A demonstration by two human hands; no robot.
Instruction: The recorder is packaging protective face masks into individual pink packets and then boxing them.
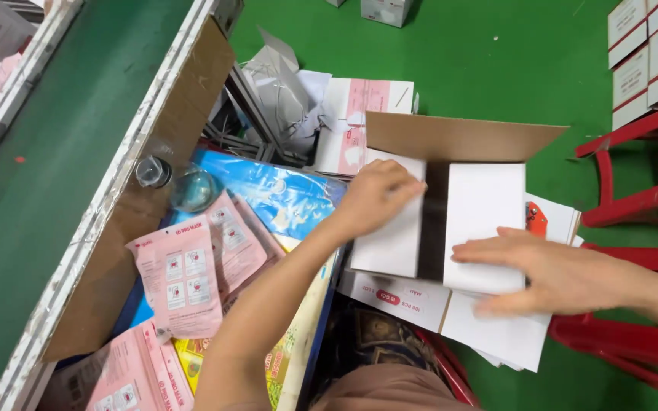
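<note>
- While both hands press on it, the white carton (451, 221) sits at the view's centre, its long axis running from 12 to 6 o'clock, its brown cardboard flap (458, 137) raised at the 12 o'clock end.
- The left hand (378, 194) lies fingers together on the left white flap (390, 243).
- The right hand (550, 270) rests flat, fingers extended and together, pointing to 9 o'clock, on the right white flap (485, 213).
- Pink mask packets (184, 274) lie at 8 o'clock, red stools (634, 198) at 3 o'clock.

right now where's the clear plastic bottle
In the head view, the clear plastic bottle lies left of centre, beside the conveyor frame, just above the pink mask packets.
</note>
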